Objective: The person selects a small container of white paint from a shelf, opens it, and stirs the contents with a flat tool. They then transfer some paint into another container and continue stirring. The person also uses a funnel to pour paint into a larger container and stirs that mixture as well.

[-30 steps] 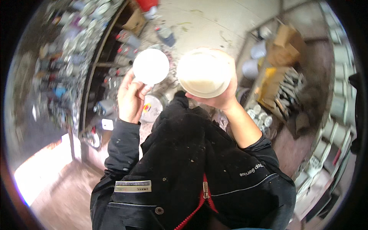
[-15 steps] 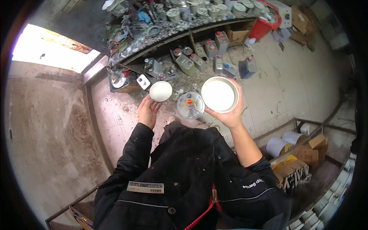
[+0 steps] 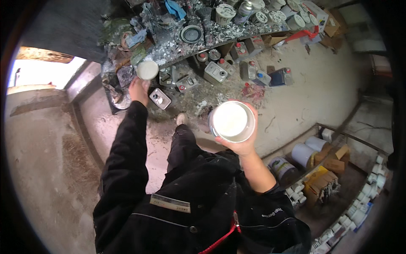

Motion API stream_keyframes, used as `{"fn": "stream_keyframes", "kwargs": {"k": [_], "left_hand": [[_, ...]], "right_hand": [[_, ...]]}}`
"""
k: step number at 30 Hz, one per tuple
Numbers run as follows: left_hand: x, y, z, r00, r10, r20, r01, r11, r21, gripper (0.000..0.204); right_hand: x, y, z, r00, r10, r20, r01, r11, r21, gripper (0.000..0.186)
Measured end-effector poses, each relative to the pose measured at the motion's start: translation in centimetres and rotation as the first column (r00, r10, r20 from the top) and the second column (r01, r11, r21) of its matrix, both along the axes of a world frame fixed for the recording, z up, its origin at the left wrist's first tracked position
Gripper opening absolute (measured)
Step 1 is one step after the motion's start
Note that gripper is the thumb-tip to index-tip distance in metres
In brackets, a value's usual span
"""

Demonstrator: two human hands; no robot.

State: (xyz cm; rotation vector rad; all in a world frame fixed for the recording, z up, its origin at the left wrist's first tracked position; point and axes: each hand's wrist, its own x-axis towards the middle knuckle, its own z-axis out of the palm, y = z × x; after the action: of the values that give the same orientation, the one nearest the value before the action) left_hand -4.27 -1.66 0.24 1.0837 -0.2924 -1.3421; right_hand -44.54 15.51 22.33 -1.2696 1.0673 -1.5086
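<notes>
My left hand [image 3: 138, 92] holds a round white lid [image 3: 147, 70] by its near edge, out by the front left edge of the paint-spattered bench. In my right hand [image 3: 245, 146] is a lidless white tub [image 3: 251, 130], gripped around its right and near side and held in front of my body. White material [image 3: 229, 119] shows inside the tub; whether it is liquid cannot be made out. Just right of and below my left hand, a metal can [image 3: 160, 99] stands on the floor.
Tubs [image 3: 226, 15], a dark round dish [image 3: 191, 34] and a blue cloth [image 3: 175, 9] lie on the bench. Several metal cans [image 3: 215, 72] stand on the floor along it. At right, a rack [image 3: 351, 136] holds white buckets [image 3: 303, 154] and an open carton [image 3: 320, 185].
I have moved closer to the bench. My left hand has carried the lid forward and left to the bench edge. The tub in my right hand sits slightly lower and nearer to me.
</notes>
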Motion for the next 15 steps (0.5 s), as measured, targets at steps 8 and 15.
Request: {"fn": "stream_keyframes", "kwargs": {"k": [8, 15], "left_hand": [[2.8, -5.0, -1.5, 0.931, -0.130, 0.341, 0.060, 0.976, 0.207, 0.055], [3.0, -4.6, 0.6, 0.940, 0.007, 0.341, -0.086, 0.972, 0.217, 0.045]], "right_hand": [[10.4, -10.2, -0.5, 0.989, 0.126, -0.079, -0.129, 0.991, -0.032, 0.104], [14.9, -16.2, -1.7, 0.980, 0.129, -0.153, -0.125, 0.991, 0.038, 0.104]]}}
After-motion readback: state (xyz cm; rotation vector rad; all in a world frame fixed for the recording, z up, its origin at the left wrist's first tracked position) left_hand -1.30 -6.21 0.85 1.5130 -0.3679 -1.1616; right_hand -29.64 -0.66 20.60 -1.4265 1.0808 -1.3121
